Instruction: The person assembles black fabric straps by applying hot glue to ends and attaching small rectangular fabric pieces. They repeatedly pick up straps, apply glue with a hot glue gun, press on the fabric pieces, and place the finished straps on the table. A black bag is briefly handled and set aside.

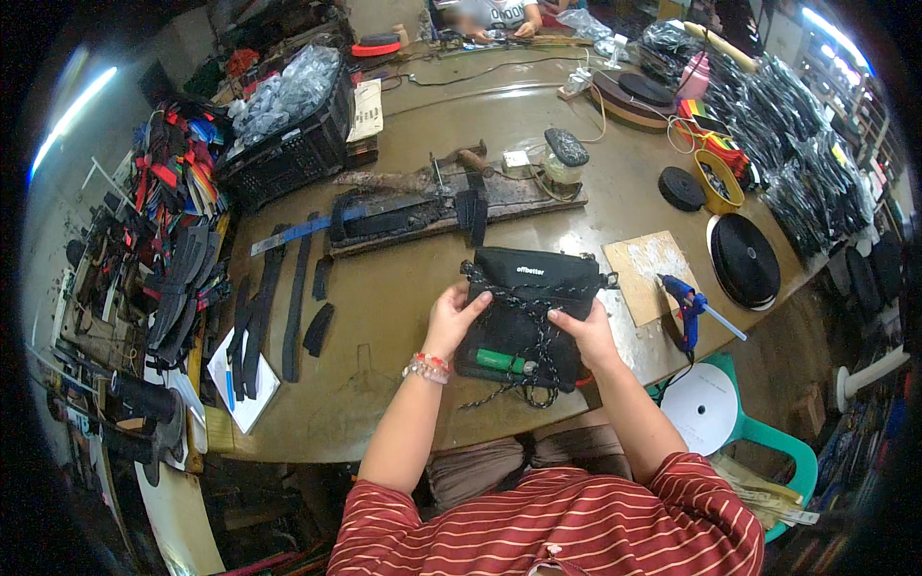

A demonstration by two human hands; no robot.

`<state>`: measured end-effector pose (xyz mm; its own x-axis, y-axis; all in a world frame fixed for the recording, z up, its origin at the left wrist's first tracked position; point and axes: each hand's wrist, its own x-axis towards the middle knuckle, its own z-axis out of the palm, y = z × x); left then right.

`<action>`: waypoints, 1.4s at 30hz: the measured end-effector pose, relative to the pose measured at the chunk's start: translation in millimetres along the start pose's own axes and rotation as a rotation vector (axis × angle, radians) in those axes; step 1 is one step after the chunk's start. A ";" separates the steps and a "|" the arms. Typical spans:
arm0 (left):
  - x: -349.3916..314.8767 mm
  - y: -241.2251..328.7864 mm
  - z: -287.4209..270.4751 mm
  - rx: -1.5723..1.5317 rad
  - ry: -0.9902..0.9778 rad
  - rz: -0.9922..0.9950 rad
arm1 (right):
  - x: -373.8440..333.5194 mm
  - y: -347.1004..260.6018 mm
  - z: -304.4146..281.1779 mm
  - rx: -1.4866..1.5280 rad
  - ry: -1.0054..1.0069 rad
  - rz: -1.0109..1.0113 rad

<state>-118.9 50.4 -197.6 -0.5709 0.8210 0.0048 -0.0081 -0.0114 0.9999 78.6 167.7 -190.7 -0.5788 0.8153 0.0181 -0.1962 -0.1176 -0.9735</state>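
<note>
A flat black pouch [507,334] is held up in front of me, over the near edge of the table. My left hand [451,320] grips its left side, thumb on the front face, with beaded bracelets at the wrist. On the opposite side my right hand [589,332] is closed round the pouch, its thumb also lying on the front. Black cord with light flecks [543,350] criss-crosses the front and dangles in loops at the bottom. Low on the pouch lies a green object with a metal end [501,361], like a lighter. The fingers behind the pouch are hidden.
A blue glue gun [683,305] rests by a glue-stained board [645,273] on the right, near black webbing rolls [744,261]. Black strips [298,283] and a wooden jig [413,216] lie left and beyond. A black crate [293,154] stands far left. Another person [499,17] sits across.
</note>
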 end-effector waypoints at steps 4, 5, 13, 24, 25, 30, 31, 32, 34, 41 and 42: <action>2.4 1.7 0.8 -0.300 -0.150 -0.168 | 8.7 0.0 3.4 -0.512 0.214 -0.116; 0.0 1.0 2.6 -0.366 -0.221 -0.111 | 10.7 -0.4 5.7 -0.643 0.264 -0.148; -0.5 -0.8 5.8 -0.294 -0.156 -0.115 | 18.4 -44.5 8.2 -1.383 0.082 0.080; -2.5 -2.3 7.6 -0.296 -0.111 -0.046 | -51.0 -48.7 19.1 -1.420 -0.380 -0.480; -3.6 -2.5 7.8 -0.261 -0.094 -0.077 | -55.3 -42.5 20.9 -1.399 -0.411 -0.460; -5.7 -4.2 5.6 -0.207 -0.090 -0.083 | -48.9 -46.6 12.6 -1.317 -0.597 -0.196; -5.7 -4.8 5.2 -0.261 -0.113 -0.070 | -37.7 -55.1 8.6 -1.213 -0.663 -0.264; -5.3 -5.4 5.2 -0.240 -0.112 -0.068 | -25.6 -63.5 5.6 -1.173 -0.738 -0.234; -7.2 -6.4 4.3 -0.203 -0.092 -0.051 | -3.8 -76.5 5.8 -1.041 -0.592 -0.325; -19.0 -3.2 1.1 -0.460 -0.085 -0.122 | 25.0 -26.2 50.1 -0.825 -0.228 -0.889; -19.9 -1.9 0.7 -0.494 -0.038 -0.212 | 23.3 -15.8 53.5 -0.806 -0.309 -0.919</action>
<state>-106.9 34.5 -199.5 -0.4851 0.8543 -0.1865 -0.5099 -0.1031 0.8540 25.9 158.2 -162.6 -0.6675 0.2328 0.7073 -0.1491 0.8888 -0.4333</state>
